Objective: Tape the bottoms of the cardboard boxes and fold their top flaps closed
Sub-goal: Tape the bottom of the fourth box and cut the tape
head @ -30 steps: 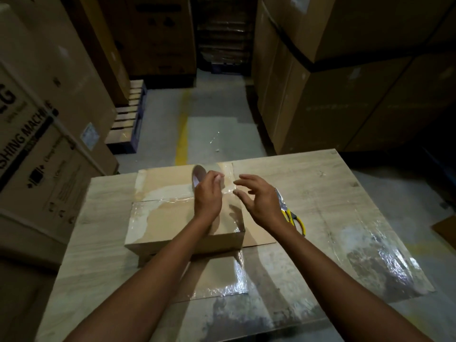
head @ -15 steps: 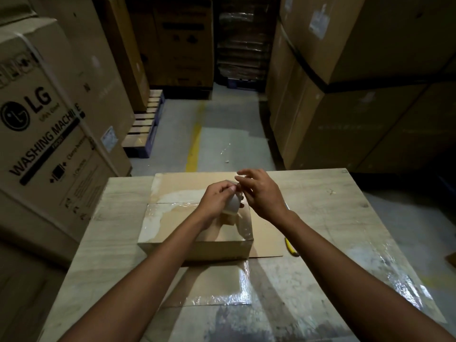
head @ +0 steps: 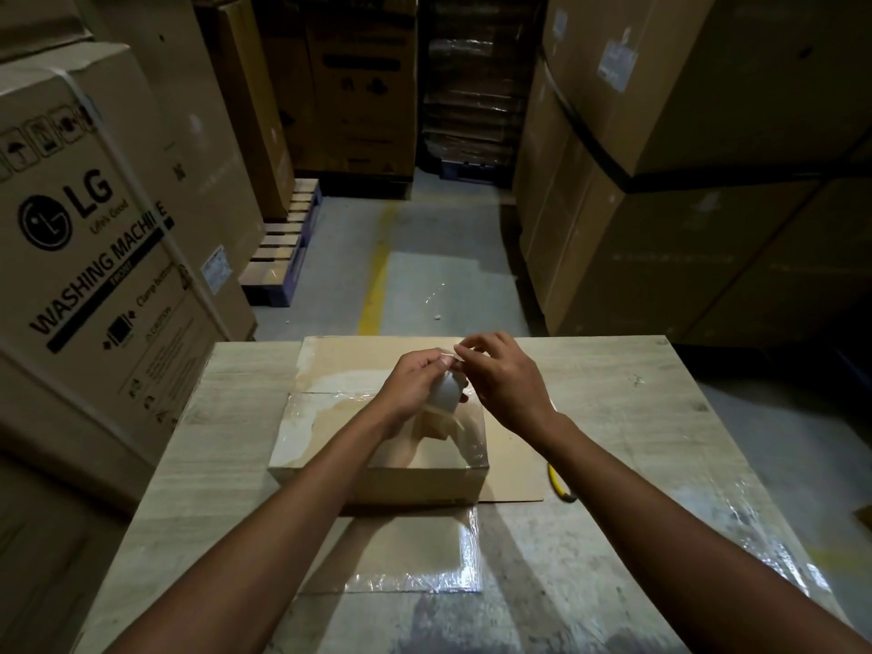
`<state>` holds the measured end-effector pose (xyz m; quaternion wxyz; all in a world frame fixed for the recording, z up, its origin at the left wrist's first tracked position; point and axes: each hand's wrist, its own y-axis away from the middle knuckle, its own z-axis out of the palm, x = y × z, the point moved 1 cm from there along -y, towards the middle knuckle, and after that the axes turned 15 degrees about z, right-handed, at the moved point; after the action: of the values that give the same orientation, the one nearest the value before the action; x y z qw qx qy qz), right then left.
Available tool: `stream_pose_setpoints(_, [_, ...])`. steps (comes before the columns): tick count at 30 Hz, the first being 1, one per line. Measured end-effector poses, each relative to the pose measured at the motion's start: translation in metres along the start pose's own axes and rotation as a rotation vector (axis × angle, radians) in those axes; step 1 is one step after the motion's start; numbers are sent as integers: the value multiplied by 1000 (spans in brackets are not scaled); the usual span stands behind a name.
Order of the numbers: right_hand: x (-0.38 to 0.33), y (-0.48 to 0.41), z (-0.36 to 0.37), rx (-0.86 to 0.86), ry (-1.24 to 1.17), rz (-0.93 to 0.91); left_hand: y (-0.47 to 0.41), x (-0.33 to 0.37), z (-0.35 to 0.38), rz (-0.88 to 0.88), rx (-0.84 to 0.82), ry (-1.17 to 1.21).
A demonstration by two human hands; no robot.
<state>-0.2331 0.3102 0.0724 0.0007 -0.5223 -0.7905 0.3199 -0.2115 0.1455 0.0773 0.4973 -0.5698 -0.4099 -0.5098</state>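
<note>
Tape roll [head: 446, 394]: L hand [head: 415, 384] grips | R hand [head: 507, 387] fingers [head: 472, 350] pinch end

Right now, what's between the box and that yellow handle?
In the head view, a flat cardboard flap lies on the table between the box and the yellow handle.

Tape roll [head: 445, 395]: upper part hidden by fingers of left hand [head: 414, 380].
Yellow-handled tool [head: 560, 486]: rest hidden behind right forearm [head: 613, 469].
Surface [head: 660, 417]: near edge cut off.

large carton [head: 94, 257] at left printed "LG", "Life's Good", "WASHING MACHINE", handling symbols above
</note>
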Motion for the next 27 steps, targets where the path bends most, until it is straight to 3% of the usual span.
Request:
stream_pose_setpoints(10, [-5, 1, -2, -52, -39, 99, 0, -3, -2, -5, -7, -115])
stream_pose_setpoints(15, [-9, 5, -3, -49, -46, 160, -1, -5, -4, -23, -3, -16])
stream_pose_setpoints(20, [-9, -4, -12, -132, -100, 204, -1, 0, -6, 32, 80, 91])
stream_pose_setpoints(27, [-16, -12, -21, -173, -265, 331, -7, -1, -1, 104, 229, -21])
